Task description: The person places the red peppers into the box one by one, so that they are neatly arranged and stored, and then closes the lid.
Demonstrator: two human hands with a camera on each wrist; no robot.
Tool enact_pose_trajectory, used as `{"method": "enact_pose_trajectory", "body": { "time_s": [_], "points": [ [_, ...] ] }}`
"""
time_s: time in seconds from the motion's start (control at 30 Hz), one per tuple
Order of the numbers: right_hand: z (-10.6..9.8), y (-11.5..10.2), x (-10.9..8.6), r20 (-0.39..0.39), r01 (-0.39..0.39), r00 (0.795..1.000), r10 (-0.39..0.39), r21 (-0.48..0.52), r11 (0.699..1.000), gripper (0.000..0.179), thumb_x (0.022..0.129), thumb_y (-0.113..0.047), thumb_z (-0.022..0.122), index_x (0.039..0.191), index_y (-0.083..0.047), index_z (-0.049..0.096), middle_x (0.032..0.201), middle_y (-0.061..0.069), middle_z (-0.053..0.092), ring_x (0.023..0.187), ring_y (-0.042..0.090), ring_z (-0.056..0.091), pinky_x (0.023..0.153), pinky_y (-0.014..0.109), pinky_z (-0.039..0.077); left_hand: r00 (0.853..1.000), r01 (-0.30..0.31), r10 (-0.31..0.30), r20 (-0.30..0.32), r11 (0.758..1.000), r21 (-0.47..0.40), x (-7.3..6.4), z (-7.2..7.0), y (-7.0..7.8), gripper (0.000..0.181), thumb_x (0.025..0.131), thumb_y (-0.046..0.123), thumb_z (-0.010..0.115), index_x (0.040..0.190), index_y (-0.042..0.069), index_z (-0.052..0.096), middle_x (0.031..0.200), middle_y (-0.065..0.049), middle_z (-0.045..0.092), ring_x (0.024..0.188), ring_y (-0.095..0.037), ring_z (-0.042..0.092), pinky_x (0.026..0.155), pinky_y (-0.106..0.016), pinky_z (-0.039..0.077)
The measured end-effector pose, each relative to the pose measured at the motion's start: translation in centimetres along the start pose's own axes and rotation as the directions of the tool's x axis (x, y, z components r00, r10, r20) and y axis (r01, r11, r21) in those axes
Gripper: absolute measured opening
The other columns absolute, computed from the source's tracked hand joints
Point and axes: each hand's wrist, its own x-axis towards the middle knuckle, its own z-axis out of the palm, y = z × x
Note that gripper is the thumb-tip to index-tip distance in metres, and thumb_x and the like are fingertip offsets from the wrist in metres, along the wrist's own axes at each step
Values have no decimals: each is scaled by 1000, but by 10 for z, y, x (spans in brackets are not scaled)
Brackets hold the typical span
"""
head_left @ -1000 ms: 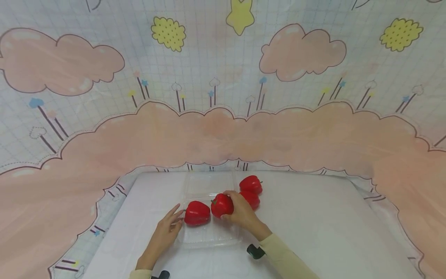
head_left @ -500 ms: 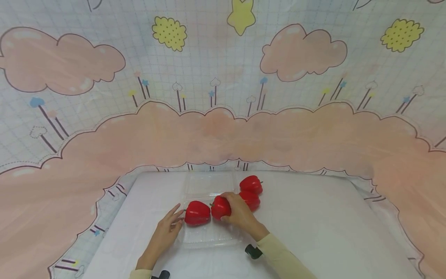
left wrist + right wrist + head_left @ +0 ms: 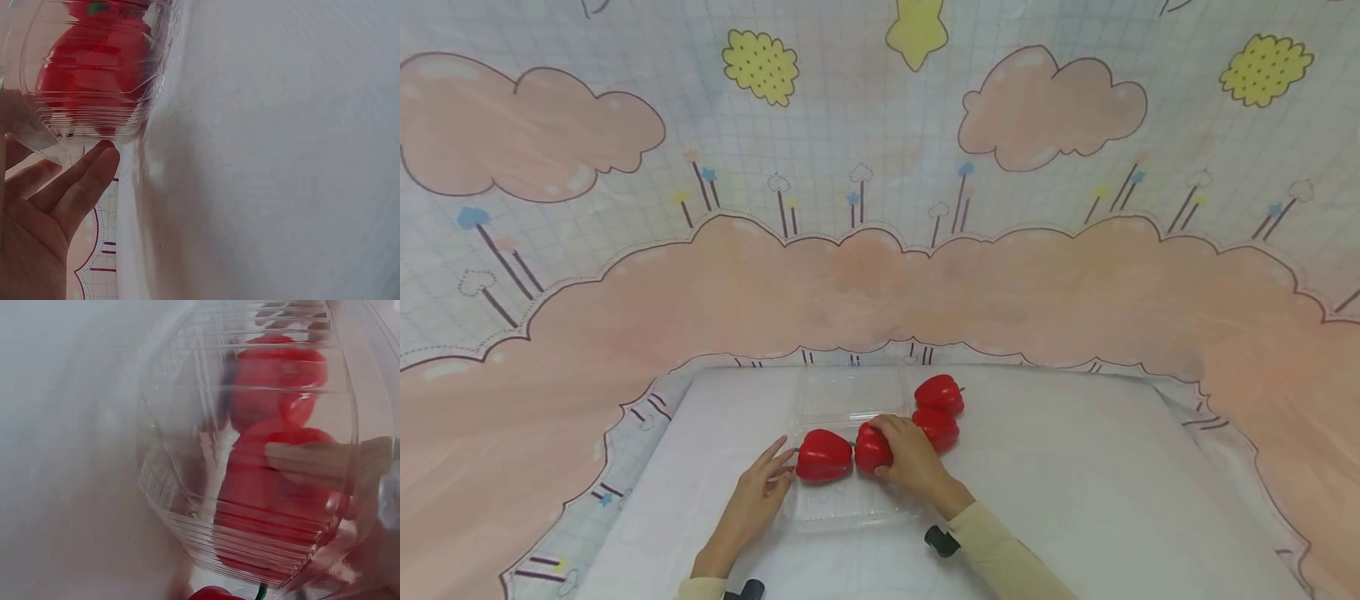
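Note:
A clear plastic clamshell box (image 3: 842,508) lies with its lid folded back on the white table. One red bell pepper (image 3: 823,456) sits in its left part, stem toward my left hand (image 3: 758,500). That hand, fingers extended, touches or nearly touches the box's left side; in the left wrist view its fingertips (image 3: 107,156) are at the ribbed wall. My right hand (image 3: 917,458) grips a second red bell pepper (image 3: 872,450) inside the box, beside the first. Through the clear wall, the right wrist view shows the gripped pepper (image 3: 269,487) and the thumb on it.
Two more red bell peppers, one behind (image 3: 939,395) and one nearer (image 3: 937,428), lie on the white table (image 3: 1075,467) right of the box, close to my right hand. The clear lid (image 3: 852,393) lies flat toward the back. A patterned cloth (image 3: 880,292) hangs behind.
My right hand has lowered slightly and shifted a little left with its pepper, bringing it down beside the first one. My left hand has stayed in place.

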Motion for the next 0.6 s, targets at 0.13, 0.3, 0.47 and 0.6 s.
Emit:
{"method": "enact_pose_trajectory", "body": {
  "time_s": [0.13,0.3,0.47,0.6],
  "points": [
    [0,-1,-1,-3,7,1000,-7,-30,1000,80,69,-20,89,139,-22,50,141,3,54,132,26,47,96,47,57,1000,-5,5,4,1000,0,0,0,0,46,93,7,61,138,5,55,153,-14,45,114,-30,67,87,-31,60],
    [0,0,-3,-7,0,1000,0,-15,1000,79,69,-19,89,138,-22,51,140,5,53,131,27,48,92,45,59,1000,-5,5,0,1000,-3,1,1,-1,46,93,7,62,139,6,55,151,-14,46,113,-30,68,86,-31,61],
    [-5,-1,-6,6,-12,1000,11,23,1000,78,70,-19,89,138,-22,51,140,5,52,131,26,48,92,43,60,1000,-2,2,3,1000,-5,1,1,0,47,93,6,62,139,6,54,151,-15,47,112,-30,68,86,-32,61],
    [-14,-4,-8,23,-37,999,35,101,994,74,72,-20,87,137,-21,51,141,5,52,131,27,48,92,44,60,1000,0,0,6,1000,-2,0,0,0,46,93,7,62,139,7,55,152,-14,46,113,-30,68,87,-32,60]
  ]
}}
